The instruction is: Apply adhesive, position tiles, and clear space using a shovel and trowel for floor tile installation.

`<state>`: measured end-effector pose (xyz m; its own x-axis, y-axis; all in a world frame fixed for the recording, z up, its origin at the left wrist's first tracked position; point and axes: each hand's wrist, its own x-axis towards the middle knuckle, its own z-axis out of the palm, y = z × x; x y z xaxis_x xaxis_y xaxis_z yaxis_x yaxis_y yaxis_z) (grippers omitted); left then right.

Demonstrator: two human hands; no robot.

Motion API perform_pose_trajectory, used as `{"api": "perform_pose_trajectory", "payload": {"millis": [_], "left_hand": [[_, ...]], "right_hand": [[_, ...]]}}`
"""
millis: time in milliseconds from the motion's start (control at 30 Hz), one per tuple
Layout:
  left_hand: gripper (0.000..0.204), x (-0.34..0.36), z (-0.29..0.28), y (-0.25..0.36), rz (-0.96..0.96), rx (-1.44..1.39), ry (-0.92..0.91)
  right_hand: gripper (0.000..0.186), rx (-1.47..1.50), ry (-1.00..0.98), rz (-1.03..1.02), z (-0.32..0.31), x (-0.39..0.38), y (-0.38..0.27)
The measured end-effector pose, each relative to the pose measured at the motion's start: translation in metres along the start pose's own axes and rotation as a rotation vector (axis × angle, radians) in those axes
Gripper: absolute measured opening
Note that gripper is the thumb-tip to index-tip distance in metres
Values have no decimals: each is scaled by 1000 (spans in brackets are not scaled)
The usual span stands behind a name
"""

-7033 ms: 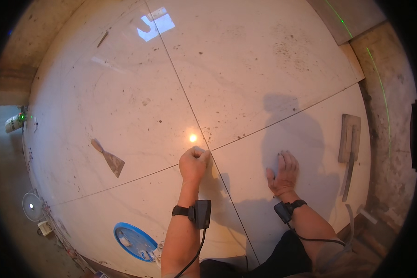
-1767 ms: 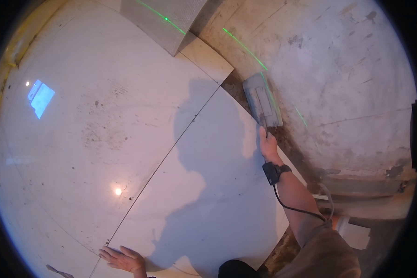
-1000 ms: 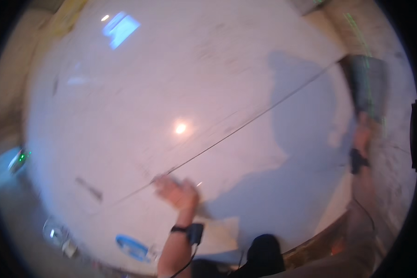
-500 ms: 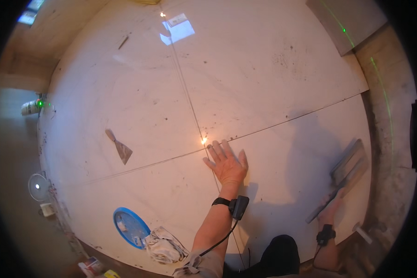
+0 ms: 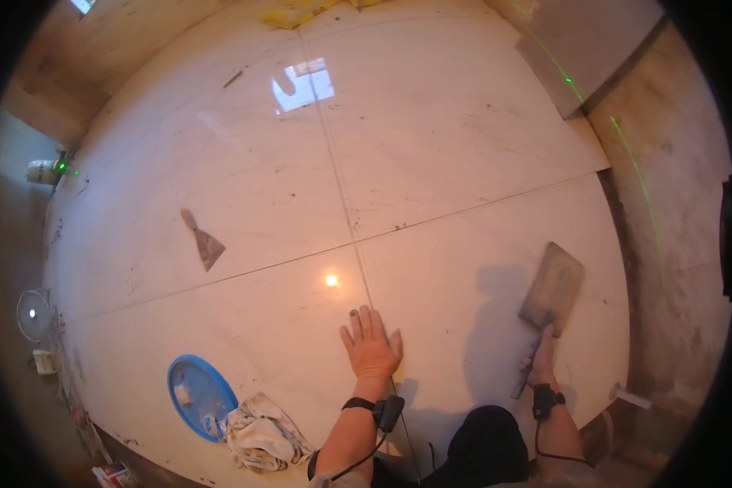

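My left hand (image 5: 372,350) lies flat with fingers spread on the pale glossy tiles (image 5: 431,317), beside the seam between two of them. In my right hand (image 5: 542,362) is the handle of a paddle-shaped tool (image 5: 552,286) with a flat, rectangular, greyish-tan head. Its shadow falls on the tile to the left; whether the head touches the surface I cannot tell. A putty knife (image 5: 208,246) with a triangular blade rests farther off to the left. Nearer, a round blue-rimmed lid (image 5: 173,389) holds small pale bits, next to a crumpled stained cloth (image 5: 262,435).
A tile seam crosses left to right ahead of me. At the left edge stand a small fan (image 5: 35,315) and a white container (image 5: 42,171). A grey panel (image 5: 594,49) leans at the far right, crossed by a green laser line. Yellow plastic (image 5: 297,15) lies at the far edge.
My left hand has drawn back toward me from the seam crossing, still flat on the tile. The tool in my right hand has swung leftward. The view has shifted.
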<state>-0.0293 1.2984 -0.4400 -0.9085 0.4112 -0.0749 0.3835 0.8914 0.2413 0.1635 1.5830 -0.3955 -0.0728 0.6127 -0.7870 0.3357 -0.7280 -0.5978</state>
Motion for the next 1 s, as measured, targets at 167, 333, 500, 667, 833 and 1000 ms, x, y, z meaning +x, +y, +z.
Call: {"api": "perform_pose_trajectory", "payload": {"millis": [167, 333, 500, 667, 833, 1000], "left_hand": [[67, -2, -5, -4, -27, 46, 24], [67, 1, -5, 3, -20, 23, 29], [66, 3, -2, 12, -10, -18, 1], [64, -3, -11, 8, -12, 58, -6], [63, 5, -14, 8, 15, 29, 31], [64, 5, -22, 17, 12, -8, 19]], "right_hand": [[58, -92, -86, -44, -9, 20, -1], [56, 41, 22, -48, -5, 16, 3], [55, -203, -48, -88, -9, 20, -6], [52, -320, -73, -196, -7, 52, 22], [52, -40, -33, -134, 2, 1, -8], [57, -75, 27, -171, -3, 25, -11]]}}
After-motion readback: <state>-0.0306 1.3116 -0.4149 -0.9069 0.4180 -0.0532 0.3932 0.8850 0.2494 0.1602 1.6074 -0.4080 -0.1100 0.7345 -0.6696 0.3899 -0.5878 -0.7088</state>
